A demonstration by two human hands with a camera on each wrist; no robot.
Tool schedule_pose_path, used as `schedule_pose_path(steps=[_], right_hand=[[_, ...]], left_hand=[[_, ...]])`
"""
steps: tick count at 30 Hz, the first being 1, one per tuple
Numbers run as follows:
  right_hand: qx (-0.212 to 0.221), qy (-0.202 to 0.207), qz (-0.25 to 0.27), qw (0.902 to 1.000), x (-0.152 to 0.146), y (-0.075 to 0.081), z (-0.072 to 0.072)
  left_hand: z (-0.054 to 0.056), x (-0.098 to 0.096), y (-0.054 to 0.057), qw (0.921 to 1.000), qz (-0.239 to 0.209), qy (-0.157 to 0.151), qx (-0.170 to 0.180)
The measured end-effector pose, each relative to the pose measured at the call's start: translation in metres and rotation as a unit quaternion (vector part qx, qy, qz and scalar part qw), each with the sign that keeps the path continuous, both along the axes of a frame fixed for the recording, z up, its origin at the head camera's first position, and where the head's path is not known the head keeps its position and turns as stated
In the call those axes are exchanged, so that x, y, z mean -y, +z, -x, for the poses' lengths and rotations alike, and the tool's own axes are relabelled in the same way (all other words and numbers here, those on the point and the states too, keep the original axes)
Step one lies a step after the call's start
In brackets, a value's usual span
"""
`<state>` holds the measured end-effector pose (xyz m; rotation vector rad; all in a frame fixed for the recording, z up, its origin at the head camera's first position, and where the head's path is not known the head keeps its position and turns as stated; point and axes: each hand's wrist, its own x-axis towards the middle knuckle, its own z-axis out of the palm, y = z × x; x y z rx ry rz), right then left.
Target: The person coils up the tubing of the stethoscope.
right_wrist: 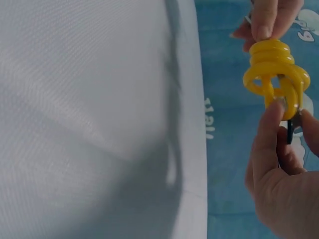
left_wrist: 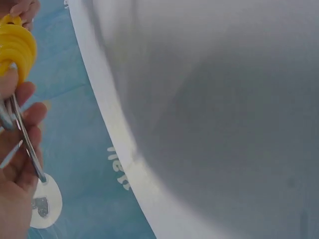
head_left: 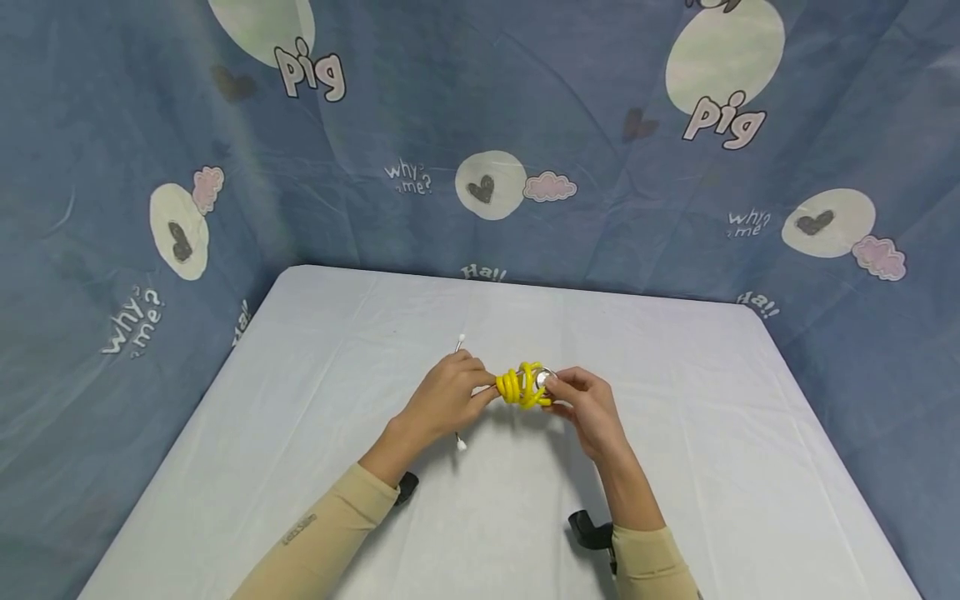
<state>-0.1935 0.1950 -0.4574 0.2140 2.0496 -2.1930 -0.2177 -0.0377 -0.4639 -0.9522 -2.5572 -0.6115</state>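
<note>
A stethoscope with yellow tubing [head_left: 508, 388] is held over the table between both hands, its tubing wound in several tight coils. My left hand [head_left: 446, 393] pinches the stethoscope at the left end of the coils. White ear tips [head_left: 461, 445] stick out on either side of that hand. In the left wrist view, a metal ear tube [left_wrist: 29, 144] runs along the fingers. My right hand [head_left: 594, 415] grips the other end, thumb and fingers at the round silver chest piece [head_left: 543, 379]. Looser yellow loops [right_wrist: 253, 85] show there in the right wrist view.
A white cloth [head_left: 675, 392] covers the table. Behind and beside it hangs a blue printed curtain [head_left: 570, 242]. Black wrist mounts [head_left: 588, 531] sit on both forearms, by the beige sleeves [head_left: 318, 529].
</note>
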Motion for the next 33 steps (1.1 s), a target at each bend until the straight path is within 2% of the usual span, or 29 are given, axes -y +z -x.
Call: schedule_pose_path(steps=[5,10,13,20,26,33], right_hand=[[0.015,0.002,-0.018,0.9997,0.001,-0.004,0.004],[0.028,-0.003,-0.038,0.9989,-0.001,-0.007,0.011],[0.035,-0.001,-0.045,0.9984,-0.002,-0.009,0.016],[0.046,0.008,-0.048,0.9978,-0.002,-0.016,0.024],[0.052,0.006,-0.027,0.9983,-0.001,-0.025,0.027],[0.058,0.0,-0.016,0.9982,0.002,-0.03,0.028]], left_hand=[[0.004,-0.001,-0.005,0.9987,0.033,0.039,-0.004],[0.008,0.0,-0.005,0.9939,0.08,0.068,0.033],[0.012,0.0,-0.005,0.9913,0.096,0.069,0.058],[0.021,0.0,-0.009,0.9882,0.099,0.05,0.106],[0.027,0.0,-0.012,0.9859,0.1,0.051,0.124],[0.03,0.002,-0.017,0.9848,0.089,0.067,0.133]])
